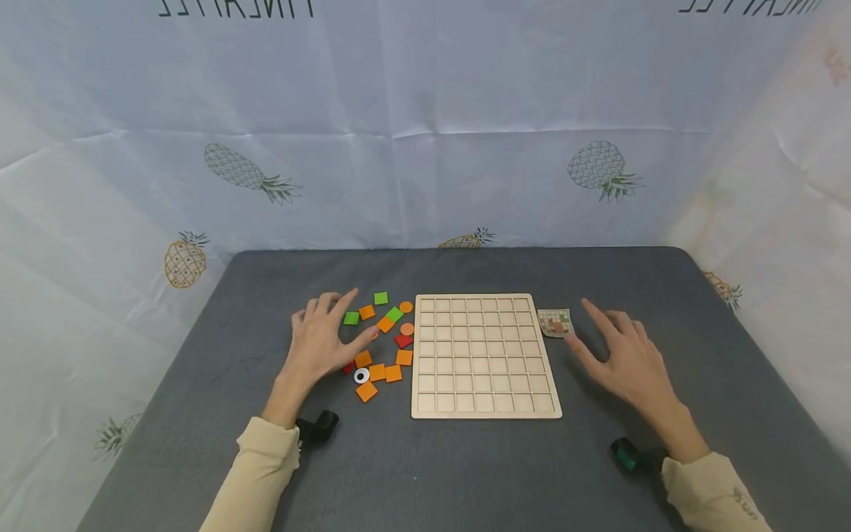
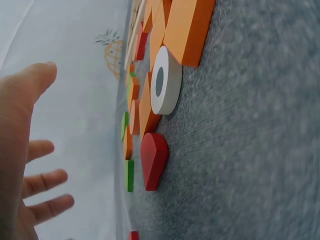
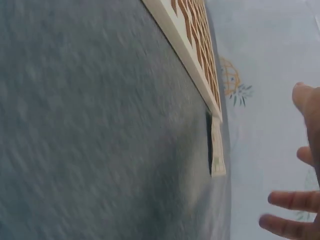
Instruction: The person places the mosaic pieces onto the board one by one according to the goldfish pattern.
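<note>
My left hand [image 1: 318, 341] hovers with spread fingers over the left side of a scatter of small flat pieces, holding nothing. Among them are orange squares [image 1: 366, 391], green squares [image 1: 381, 298], orange discs [image 1: 406, 307], a red teardrop-shaped piece [image 2: 154, 161] and a white disc with a dark centre [image 1: 362, 376]. Part of the scatter is hidden under that hand. To the right lies a wooden grid board [image 1: 487, 416]. My right hand [image 1: 628, 362], fingers apart and holding nothing, is just right of a small printed card [image 1: 555, 323] beside the board.
A dark grey cloth [image 1: 412, 473] covers the table. Behind it hangs a pale curtain [image 1: 412, 185] with pineapple prints. Dark devices [image 1: 319, 427] are strapped at both wrists, close above the cloth.
</note>
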Demonstrator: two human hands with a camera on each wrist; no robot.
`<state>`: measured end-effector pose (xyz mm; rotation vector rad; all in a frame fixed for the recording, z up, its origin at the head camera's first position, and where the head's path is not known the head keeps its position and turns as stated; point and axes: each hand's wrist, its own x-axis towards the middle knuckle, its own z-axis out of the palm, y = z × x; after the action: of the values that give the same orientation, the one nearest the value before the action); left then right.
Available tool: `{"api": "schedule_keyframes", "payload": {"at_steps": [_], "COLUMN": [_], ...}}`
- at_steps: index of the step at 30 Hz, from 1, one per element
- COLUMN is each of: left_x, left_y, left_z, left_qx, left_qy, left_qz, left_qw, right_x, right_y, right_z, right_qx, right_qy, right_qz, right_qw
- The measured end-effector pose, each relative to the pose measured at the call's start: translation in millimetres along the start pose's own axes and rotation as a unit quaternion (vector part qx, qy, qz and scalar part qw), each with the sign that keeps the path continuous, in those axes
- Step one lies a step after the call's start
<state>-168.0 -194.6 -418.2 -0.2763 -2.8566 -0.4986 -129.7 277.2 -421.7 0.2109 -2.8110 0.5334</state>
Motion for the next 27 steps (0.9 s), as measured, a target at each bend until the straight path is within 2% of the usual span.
{"api": "schedule_keyframes", "payload": {"at_steps": [3, 6, 9, 13, 19, 24, 27], "left_x": [-0.4, -0.6, -0.7, -0.4, 0.4, 1.3, 2.6], "left_y": [-0.4, -0.9, -1.9, -4.0, -7.8, -12.9, -16.4], "left_z": [2.4, 4.0, 5.0, 7.1, 11.6, 16.2, 19.1], "left_qx": [-0.028, -0.058, -0.086, -0.12, -0.148, -0.153, -0.156], "left_qy": [0.01, 0.006, -0.003, -0.018, -0.042, -0.047, -0.05], "left_qz": [0.012, 0.018, 0.021, 0.025, 0.044, 0.063, 0.068], "left_qw": [0.9995, 0.9981, 0.996, 0.9923, 0.9871, 0.9852, 0.9841], "right_x": [-1.2, -2.0, -2.6, -3.7, -5.7, -2.8, -0.5], "right_y": [-5, -9, -11, -9, -4, 0, 3], "right_z": [4, 8, 13, 20, 29, 35, 39], "right_qx": [0.053, 0.123, 0.18, 0.235, 0.29, 0.3, 0.301], "right_qy": [-0.002, -0.013, -0.021, -0.053, -0.104, -0.118, -0.126], "right_qz": [-0.013, -0.035, -0.076, -0.117, -0.108, -0.093, -0.098], "right_qw": [0.9985, 0.9917, 0.9805, 0.9635, 0.9451, 0.9419, 0.9402]}}
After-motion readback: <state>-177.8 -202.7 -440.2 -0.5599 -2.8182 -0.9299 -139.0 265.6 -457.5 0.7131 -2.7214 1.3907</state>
